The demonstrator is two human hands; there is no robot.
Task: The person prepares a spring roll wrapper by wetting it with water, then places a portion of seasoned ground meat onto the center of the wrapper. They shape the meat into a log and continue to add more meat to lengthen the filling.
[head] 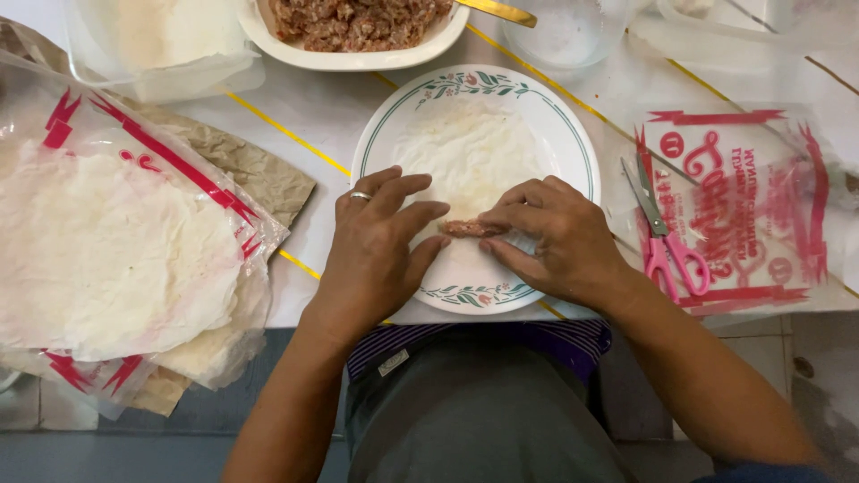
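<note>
Left hand (380, 246) and right hand (555, 237) are both pinching the meat-filled wrapper roll (472, 229) between fingertips, pressing it on the floral plate (573, 134); pink scissors (664, 231) lying right of right hand.

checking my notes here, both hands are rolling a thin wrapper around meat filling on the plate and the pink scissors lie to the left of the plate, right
Not quite: the pink scissors lie to the right of the plate, on a red-printed plastic bag, as the head view shows. The rest holds: the left hand and right hand are rolling the wrapper around the meat filling.
</note>
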